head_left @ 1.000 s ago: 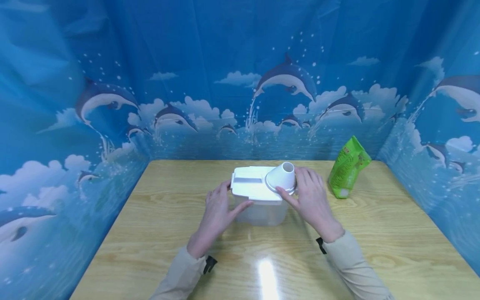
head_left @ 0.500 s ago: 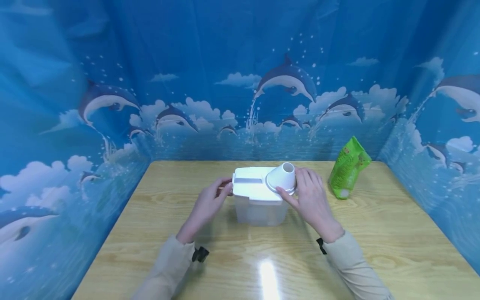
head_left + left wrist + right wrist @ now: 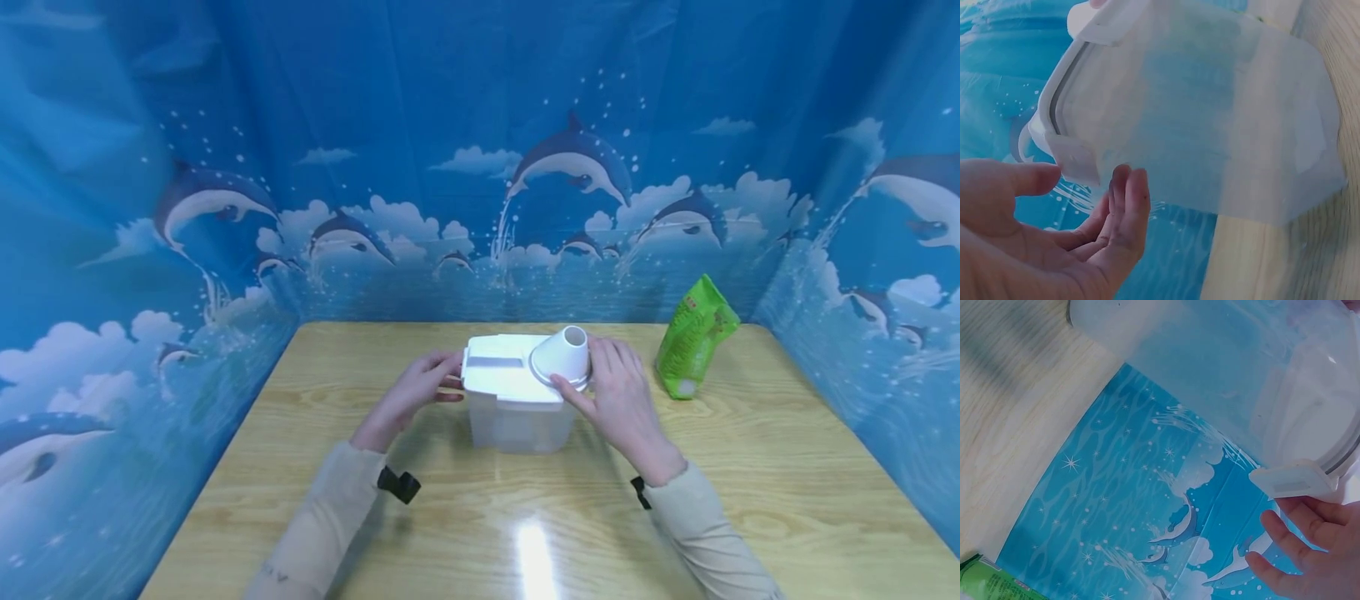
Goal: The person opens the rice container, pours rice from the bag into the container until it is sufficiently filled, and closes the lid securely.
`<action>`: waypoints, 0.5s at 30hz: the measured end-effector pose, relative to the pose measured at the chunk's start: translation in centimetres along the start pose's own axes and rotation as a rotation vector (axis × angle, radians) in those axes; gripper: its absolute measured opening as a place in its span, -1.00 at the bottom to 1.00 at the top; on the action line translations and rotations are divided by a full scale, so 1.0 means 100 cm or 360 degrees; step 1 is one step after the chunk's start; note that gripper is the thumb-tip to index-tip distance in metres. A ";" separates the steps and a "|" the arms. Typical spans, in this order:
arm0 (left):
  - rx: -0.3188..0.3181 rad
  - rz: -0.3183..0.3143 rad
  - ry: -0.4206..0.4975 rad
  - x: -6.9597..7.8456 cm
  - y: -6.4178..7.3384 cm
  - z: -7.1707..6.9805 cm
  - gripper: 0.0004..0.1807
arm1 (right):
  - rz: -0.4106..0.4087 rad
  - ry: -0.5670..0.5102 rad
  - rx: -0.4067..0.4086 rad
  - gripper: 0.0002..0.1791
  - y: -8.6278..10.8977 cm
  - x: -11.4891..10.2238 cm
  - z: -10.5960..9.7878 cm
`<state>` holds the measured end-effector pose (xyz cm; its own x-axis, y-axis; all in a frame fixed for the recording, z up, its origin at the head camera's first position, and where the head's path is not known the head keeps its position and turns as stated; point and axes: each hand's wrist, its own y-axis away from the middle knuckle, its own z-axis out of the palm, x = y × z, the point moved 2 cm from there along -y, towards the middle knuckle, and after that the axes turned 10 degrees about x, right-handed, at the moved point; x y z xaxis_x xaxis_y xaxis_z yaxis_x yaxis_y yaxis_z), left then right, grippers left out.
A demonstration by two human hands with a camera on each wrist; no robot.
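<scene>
A translucent plastic storage container [image 3: 517, 427] stands upright on the table, with a white lid [image 3: 498, 350] on top and side latches. A white cone-shaped cup [image 3: 564, 354], its narrow end up, sits at the lid's right end. My left hand [image 3: 416, 390] is at the container's left end. In the left wrist view its thumb tip touches a white latch [image 3: 1075, 159], while the loosely bent fingers are beside the wall. My right hand [image 3: 622, 400] holds the lid's right end, thumb by the cup's base. In the right wrist view, fingertips meet another latch [image 3: 1294, 480] there.
A green printed bag [image 3: 693, 337] stands at the back right of the wooden table [image 3: 750, 500]. A blue dolphin-print curtain [image 3: 420, 125] surrounds the table's back and sides.
My left hand has released the lid's front left corner and moved left, with its thumb shifting back to the left end. The right hand and container stay in place.
</scene>
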<state>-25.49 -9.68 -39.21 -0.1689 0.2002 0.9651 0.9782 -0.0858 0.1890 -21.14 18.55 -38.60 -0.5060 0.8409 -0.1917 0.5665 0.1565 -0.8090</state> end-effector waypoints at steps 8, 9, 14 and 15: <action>-0.0154 -0.0219 0.0229 -0.004 -0.009 -0.003 -0.35 | 0.0009 -0.0006 -0.0004 -0.01 0.001 0.000 0.000; -0.0160 -0.0232 0.0250 -0.004 -0.009 -0.003 -0.34 | 0.0010 -0.0007 -0.0005 -0.01 0.001 0.000 0.000; -0.0159 -0.0316 0.0372 -0.006 -0.010 -0.004 -0.38 | 0.0004 -0.0009 -0.0006 -0.02 0.001 0.000 0.001; -0.0151 -0.0333 0.0397 -0.006 -0.010 -0.004 -0.39 | 0.0000 -0.0008 -0.0007 -0.02 0.001 0.000 0.001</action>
<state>-26.44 -10.09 -39.94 -0.4008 -0.0207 0.9159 0.9055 -0.1608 0.3926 -21.15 18.54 -38.68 -0.5093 0.8383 -0.1946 0.5693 0.1585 -0.8067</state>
